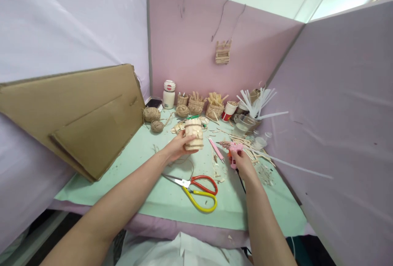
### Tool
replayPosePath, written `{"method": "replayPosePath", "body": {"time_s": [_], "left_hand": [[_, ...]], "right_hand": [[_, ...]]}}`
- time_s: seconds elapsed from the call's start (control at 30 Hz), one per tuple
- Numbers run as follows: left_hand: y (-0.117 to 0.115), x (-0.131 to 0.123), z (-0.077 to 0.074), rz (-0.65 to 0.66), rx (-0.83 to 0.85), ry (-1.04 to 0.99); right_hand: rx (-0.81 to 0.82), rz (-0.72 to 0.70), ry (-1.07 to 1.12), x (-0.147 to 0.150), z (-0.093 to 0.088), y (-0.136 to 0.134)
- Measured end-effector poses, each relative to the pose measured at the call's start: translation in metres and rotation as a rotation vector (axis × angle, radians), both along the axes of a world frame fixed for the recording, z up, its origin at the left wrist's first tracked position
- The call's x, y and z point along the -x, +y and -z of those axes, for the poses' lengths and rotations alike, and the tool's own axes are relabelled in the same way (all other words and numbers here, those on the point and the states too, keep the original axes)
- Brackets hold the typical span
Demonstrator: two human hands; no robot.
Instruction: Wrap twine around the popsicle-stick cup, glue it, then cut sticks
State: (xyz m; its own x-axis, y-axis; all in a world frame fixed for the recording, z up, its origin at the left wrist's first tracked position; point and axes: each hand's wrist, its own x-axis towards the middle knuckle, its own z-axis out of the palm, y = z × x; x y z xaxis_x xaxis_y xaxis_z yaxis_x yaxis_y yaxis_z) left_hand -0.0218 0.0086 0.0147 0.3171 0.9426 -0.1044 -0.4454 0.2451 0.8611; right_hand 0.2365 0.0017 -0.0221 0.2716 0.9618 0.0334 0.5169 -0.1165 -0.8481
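My left hand (179, 146) is wrapped round a small round holder made of wooden sticks (194, 134), which stands upright on the green table (147, 163). My right hand (242, 163) grips a pink glue gun (233, 151) by its handle, nozzle pointing left, a little to the right of the holder. A pink pen-like stick (215, 149) lies between the two hands.
Red- and yellow-handled scissors (198, 190) lie near the front edge. Twine balls (152, 114), small baskets (196, 104) of sticks, a white jar (168, 94), a cup (229, 111) and white glue sticks (258, 102) line the back. Loose wooden sticks (251, 149) lie at right. Cardboard (76, 114) leans at left.
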Motion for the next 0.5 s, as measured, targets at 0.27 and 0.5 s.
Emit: {"method": "replayPosePath", "body": {"time_s": [0.27, 0.5], "left_hand": [[-0.001, -0.001, 0.0, 0.021, 0.012, -0.032], [-0.003, -0.004, 0.001, 0.02, 0.039, -0.03]], "right_hand": [[0.022, 0.142, -0.332, -0.013, 0.007, 0.005], [-0.164, 0.17, -0.492, 0.008, -0.025, -0.02]]}}
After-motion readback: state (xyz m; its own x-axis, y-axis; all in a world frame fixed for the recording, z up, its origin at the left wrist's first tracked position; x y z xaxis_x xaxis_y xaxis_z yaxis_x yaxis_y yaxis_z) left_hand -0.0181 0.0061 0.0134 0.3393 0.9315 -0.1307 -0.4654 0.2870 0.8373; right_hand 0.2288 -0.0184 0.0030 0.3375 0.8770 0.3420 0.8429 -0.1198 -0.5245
